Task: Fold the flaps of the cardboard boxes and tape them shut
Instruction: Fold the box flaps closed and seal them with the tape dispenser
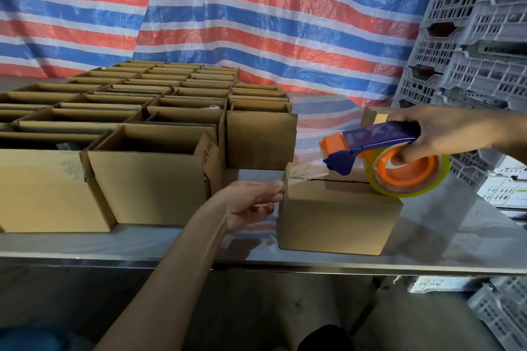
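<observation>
Gripping tape dispenser, right hand palm-down

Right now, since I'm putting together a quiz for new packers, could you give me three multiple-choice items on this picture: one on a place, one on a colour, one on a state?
1. Where do the open boxes stand, seen from the small box being taped?
A. To its left
B. On top of it
C. On the floor

2. What colour is the handle of the tape dispenser in the right hand?
A. Green
B. Blue
C. White

3. How are the small box's top flaps?
A. Standing upright
B. Folded down
C. Torn off

Answers:
1 A: their rows fill the table left of it.
2 B: the handle is dark blue.
3 B: the top lies flat, and the left hand holds the tape end against its left side.
</observation>
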